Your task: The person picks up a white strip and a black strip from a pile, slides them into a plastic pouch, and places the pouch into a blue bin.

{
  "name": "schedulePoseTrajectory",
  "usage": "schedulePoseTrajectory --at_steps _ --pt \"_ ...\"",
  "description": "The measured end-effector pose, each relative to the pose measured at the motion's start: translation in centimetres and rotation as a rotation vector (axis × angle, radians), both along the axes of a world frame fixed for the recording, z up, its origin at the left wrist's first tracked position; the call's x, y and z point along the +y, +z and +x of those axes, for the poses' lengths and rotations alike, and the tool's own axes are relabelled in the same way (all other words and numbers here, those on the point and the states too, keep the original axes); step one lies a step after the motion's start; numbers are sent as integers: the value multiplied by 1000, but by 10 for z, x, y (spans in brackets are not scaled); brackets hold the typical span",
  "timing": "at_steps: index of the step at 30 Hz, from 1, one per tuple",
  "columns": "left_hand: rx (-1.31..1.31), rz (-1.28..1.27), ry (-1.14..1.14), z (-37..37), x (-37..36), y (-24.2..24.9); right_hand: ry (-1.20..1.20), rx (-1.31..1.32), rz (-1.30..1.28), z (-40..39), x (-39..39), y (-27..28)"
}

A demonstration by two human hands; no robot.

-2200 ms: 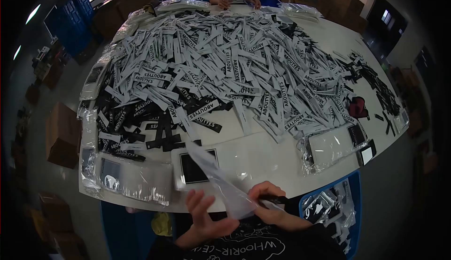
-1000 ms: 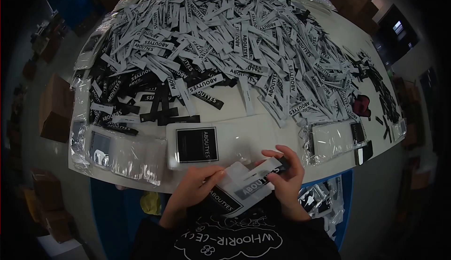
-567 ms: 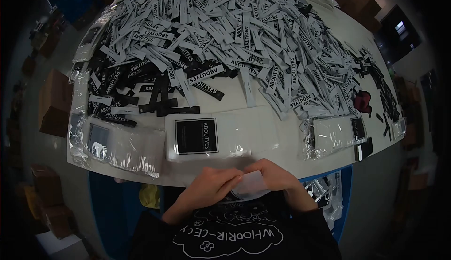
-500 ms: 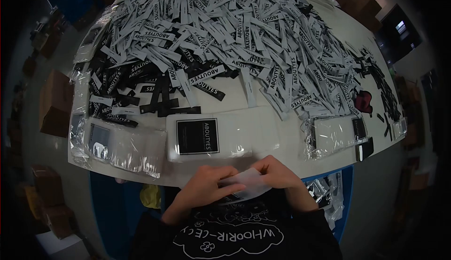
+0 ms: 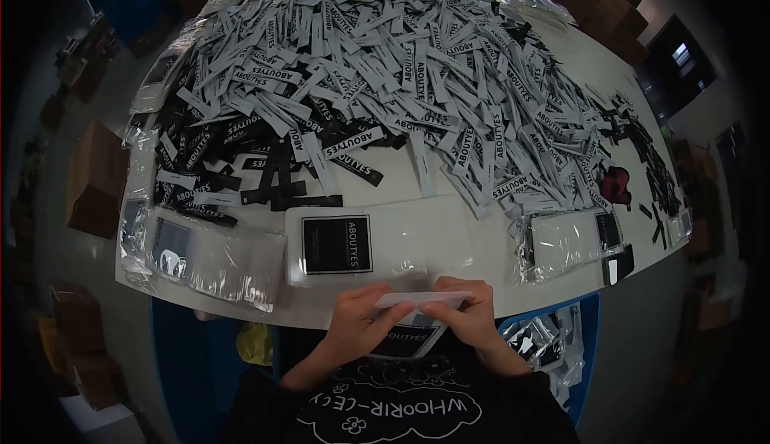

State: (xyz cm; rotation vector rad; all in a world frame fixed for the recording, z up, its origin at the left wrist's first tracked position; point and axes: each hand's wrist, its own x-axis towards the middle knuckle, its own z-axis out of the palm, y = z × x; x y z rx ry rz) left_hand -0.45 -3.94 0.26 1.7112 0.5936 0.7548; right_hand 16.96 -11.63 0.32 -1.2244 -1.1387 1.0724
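At the table's front edge, my left hand and my right hand pinch the top edge of a translucent plastic bag from both sides. Its edge is stretched level between the thumbs and fingers, and the lower part hangs in front of my shirt. A black panel lettered "ABOUTYES" shows on the bag below my thumbs. Just beyond my hands lies a stack of similar frosted bags, its top one bearing a black "ABOUTYES" panel. Whether anything is inside the held bag cannot be made out.
A large heap of white and black "ABOUTYES" strip packets covers the white table. Clear-wrapped bag bundles lie left and right. Below the edge, a blue bin holds plastic packages. A dark red object lies at right.
The held bag's top edge has turned from slanted to level, and its black lettered panel has come into view. My right hand has moved slightly down. The whole view has shifted a little.
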Motion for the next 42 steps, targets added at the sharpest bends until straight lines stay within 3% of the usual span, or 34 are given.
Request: schedulePoseTrajectory --at_steps 3,7,9,10,12,14,17,18,19,21,26,28,30,33,34,38,40,42 --pt "2 -36 24 6 -3 1 -114 -212 -30 9 -8 0" --pt "73 -100 43 21 -17 -9 -118 -180 47 15 -20 -3" --pt "14 -33 -56 36 -21 -9 -291 246 -220 14 -29 4" --pt "-43 33 -154 39 -21 -8 -131 25 -279 38 -46 -1" --pt "9 74 -183 38 -18 -9 -283 -18 -462 73 -81 8" --pt "-13 97 -58 31 -6 -15 -204 -145 -660 105 -112 33" --pt "90 152 87 12 12 -27 157 -901 -837 110 -128 60" --pt "152 216 187 10 15 -30 155 -903 -841 107 -122 61" --pt "151 214 185 10 17 -32 74 -824 -755 106 -112 61" --pt "235 497 287 12 22 -36 5 -644 -524 99 -75 60" --pt "379 626 306 13 18 -58 -72 -434 -144 78 68 6" --pt "386 651 331 12 16 -65 -196 -535 5 71 132 -26" --pt "351 681 320 11 16 -70 -214 -921 -25 67 174 -52" --pt "344 679 320 10 17 -71 -163 -1176 -232 49 202 -60" --pt "345 677 332 10 17 -70 -120 -1233 -180 47 203 -58" --pt "349 669 312 10 16 -68 -196 -1295 -30 40 205 -66" --pt "348 672 309 9 18 -66 26 -1185 -175 38 211 -54" --pt "342 660 316 9 17 -65 65 -1096 -110 26 211 -38"
